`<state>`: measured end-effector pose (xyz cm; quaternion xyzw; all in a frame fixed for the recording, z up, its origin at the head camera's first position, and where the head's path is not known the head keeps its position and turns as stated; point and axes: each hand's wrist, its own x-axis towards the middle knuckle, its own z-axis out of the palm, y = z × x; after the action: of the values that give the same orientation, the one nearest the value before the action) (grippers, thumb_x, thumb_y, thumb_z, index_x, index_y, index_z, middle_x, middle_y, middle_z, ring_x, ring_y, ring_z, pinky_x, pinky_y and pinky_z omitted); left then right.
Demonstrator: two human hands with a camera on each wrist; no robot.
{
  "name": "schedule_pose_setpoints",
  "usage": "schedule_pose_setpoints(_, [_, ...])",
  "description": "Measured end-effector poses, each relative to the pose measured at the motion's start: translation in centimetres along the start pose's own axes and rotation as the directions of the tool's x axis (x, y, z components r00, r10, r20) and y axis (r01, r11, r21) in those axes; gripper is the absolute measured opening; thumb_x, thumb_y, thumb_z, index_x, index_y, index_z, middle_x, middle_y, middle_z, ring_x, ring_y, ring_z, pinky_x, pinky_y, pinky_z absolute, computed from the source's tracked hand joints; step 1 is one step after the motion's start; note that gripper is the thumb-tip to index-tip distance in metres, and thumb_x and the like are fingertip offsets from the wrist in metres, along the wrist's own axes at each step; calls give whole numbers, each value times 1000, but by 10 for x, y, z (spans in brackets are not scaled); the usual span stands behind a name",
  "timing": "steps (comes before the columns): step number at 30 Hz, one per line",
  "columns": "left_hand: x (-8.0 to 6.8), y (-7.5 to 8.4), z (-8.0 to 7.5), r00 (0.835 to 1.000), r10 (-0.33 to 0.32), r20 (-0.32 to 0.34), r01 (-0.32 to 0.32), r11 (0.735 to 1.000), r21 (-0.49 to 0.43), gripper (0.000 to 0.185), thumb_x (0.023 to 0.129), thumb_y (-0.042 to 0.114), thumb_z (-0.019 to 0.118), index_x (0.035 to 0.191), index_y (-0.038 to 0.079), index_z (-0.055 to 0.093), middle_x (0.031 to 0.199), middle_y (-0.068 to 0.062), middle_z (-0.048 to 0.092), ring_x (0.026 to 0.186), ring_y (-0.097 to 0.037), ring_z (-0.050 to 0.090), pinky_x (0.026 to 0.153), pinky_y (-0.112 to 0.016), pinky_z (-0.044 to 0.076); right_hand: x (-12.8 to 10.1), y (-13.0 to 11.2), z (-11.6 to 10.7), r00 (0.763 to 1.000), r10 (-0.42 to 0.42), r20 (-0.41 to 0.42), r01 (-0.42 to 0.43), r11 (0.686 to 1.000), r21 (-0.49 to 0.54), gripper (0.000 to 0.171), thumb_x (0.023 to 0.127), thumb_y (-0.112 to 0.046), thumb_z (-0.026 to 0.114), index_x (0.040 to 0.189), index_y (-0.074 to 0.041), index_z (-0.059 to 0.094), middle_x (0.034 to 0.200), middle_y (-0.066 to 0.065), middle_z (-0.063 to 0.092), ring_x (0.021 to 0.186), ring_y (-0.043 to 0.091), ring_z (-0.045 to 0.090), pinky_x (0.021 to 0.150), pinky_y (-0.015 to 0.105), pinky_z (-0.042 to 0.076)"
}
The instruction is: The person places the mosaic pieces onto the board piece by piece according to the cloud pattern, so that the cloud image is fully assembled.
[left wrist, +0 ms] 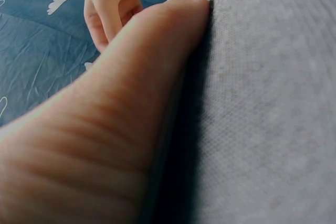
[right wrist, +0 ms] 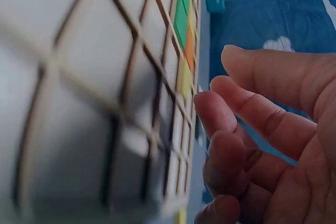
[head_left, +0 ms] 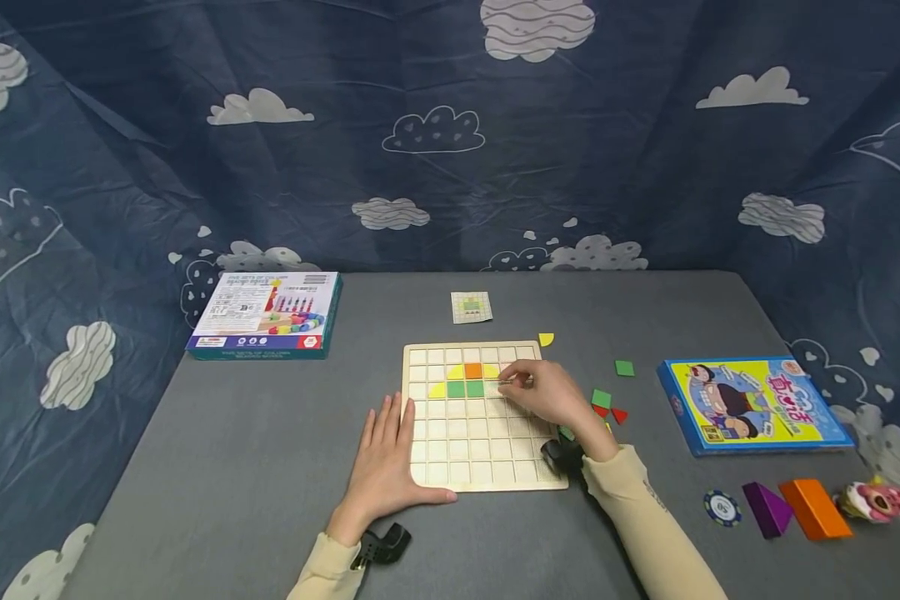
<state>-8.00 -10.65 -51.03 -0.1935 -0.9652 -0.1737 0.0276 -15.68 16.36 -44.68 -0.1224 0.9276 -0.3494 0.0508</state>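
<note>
A wooden grid board (head_left: 459, 451) lies on the grey table, with green square tiles (head_left: 465, 389), an orange square tile (head_left: 473, 371) and yellow rounded tiles (head_left: 456, 372) in its upper cells. My left hand (head_left: 385, 462) rests flat at the board's lower left corner, fingers along the left edge and thumb along the near edge. Over the upper right cells is my right hand (head_left: 543, 392), fingers bent. In the right wrist view its thumb and fingers stand apart beside a yellow tile (right wrist: 184, 78), and no tile shows between them. The right hand hides some cells.
Loose green tiles (head_left: 625, 368), red triangles (head_left: 619, 415) and a yellow tile (head_left: 546, 339) lie right of the board. Behind it is a pattern card (head_left: 471, 307). Boxes (head_left: 264, 315) flank both sides; a chip (head_left: 722, 507), blocks (head_left: 815, 509) and a figurine (head_left: 879, 502) sit front right.
</note>
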Motion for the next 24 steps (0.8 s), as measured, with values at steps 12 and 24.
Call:
schedule_pose_setpoints(12, [-1, 0, 0, 1000, -8, 11, 8, 1000, -1, 140, 53, 88, 59, 151, 0, 11, 156, -20, 6, 143, -31, 1, 112, -46, 2, -8, 35, -64, 991, 94, -94, -107, 984, -142, 22, 88, -22, 70, 103, -6, 71, 81, 4, 63, 62, 18, 54, 49, 32, 41])
schedule_pose_setpoints(24, [-1, 0, -1, 1000, -7, 13, 7, 1000, -16, 139, 53, 86, 62, 151, 0, 12, 156, -20, 6, 143, -30, 1, 112, -46, 1, -5, 79, -112, 975, 200, -96, -216, 950, -226, 25, 86, -22, 70, 102, -2, 69, 84, 9, 64, 68, 24, 55, 57, 37, 40])
